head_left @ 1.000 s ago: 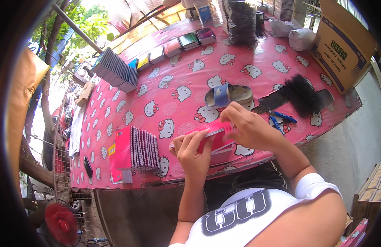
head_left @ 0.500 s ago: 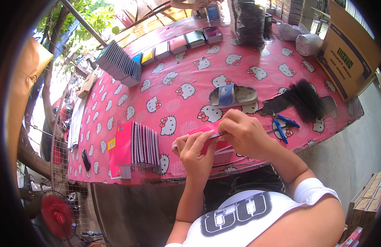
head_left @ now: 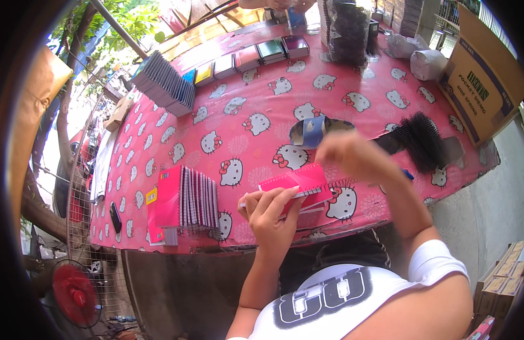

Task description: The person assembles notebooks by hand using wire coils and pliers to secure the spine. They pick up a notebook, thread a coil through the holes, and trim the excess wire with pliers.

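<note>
My left hand (head_left: 268, 214) grips a small pink notebook (head_left: 298, 180) by its lower left side, fingers on the cover and thumb along the near edge. A thin spiral coil (head_left: 344, 182) sticks out at the notebook's right end. More pink covers and pages lie just beneath it. Above and right of the notebook, apart from it, is my right hand (head_left: 347, 153), smeared by motion; its fingers cannot be made out clearly. A blue sandal (head_left: 314, 131) lies just beyond that hand. My right forearm mostly hides a blue-handled tool (head_left: 408, 174).
A stack of pink notebooks (head_left: 188, 198) stands to the left, near a dark phone (head_left: 115, 217). Black spiral coils (head_left: 423, 141) lie to the right. Behind are a notebook stack (head_left: 164, 85), a row of coloured notebooks (head_left: 247, 58), bundled coils (head_left: 347, 34) and a cardboard box (head_left: 480, 79).
My right hand has moved up and away from the notebook's edge, and the coil end now shows. My left hand keeps its hold. At the far edge, another person's hands have shifted.
</note>
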Motion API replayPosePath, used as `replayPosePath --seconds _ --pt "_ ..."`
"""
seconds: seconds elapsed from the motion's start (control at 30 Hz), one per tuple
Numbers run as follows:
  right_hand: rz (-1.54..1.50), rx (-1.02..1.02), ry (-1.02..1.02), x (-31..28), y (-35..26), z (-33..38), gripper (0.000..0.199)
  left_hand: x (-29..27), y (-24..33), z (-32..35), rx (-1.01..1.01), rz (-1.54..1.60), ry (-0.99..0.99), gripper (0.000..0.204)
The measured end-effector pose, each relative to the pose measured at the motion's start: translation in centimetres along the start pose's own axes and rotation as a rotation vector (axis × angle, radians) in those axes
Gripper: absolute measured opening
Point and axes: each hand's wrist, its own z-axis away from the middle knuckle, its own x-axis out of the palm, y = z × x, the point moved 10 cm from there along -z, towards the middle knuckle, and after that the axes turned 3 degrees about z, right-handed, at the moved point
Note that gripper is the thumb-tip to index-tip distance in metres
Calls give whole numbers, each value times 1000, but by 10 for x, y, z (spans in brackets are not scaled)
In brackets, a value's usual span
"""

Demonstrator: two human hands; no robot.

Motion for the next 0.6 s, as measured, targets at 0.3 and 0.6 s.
replayPosePath --seconds 0.3,0.6 --pt "365 314 96 -13 131 2 32 12 1 -14 16 57 -22 31" --pt "-385 189 44 -16 72 -5 29 14 -10 -15 -40 113 -48 31"
